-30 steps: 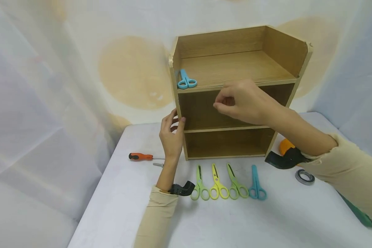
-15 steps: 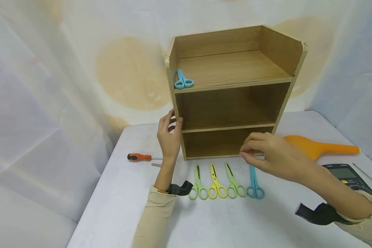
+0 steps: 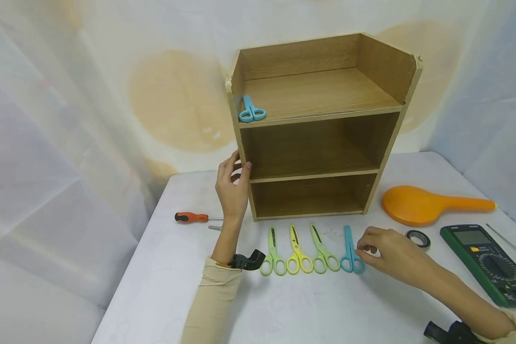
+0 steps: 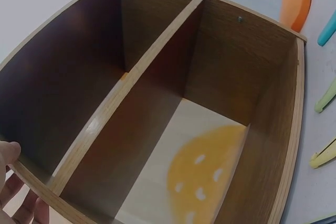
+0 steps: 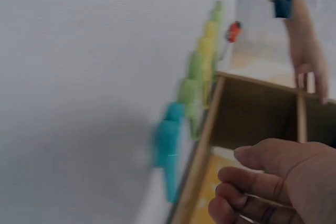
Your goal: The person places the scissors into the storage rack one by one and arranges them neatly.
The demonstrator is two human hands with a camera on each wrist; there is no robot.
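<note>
A three-level wooden shelf unit point(image 3: 322, 95) stands on the white table point(image 3: 309, 306). My left hand point(image 3: 240, 168) grips its left side panel, with the thumb on the front edge; in the left wrist view a fingertip point(image 4: 8, 153) shows at that panel. Small blue scissors point(image 3: 251, 109) lie at the left of the top shelf. In front of the unit lie green scissors point(image 3: 273, 251), yellow scissors point(image 3: 296, 248), green scissors point(image 3: 323, 248) and blue scissors point(image 3: 350, 248). My right hand point(image 3: 363, 247) is low over the table with curled fingers just right of the blue scissors point(image 5: 167, 145), holding nothing visible.
An orange-handled screwdriver point(image 3: 193, 218) lies left of the shelf. Right of it lie an orange paddle-shaped object point(image 3: 430, 205), a roll of tape point(image 3: 418, 239) and a green multimeter point(image 3: 486, 263). White cloth hangs behind and to the left.
My right hand has come down from the middle shelf's front to the table beside the blue scissors. The left hand has stayed on the side panel.
</note>
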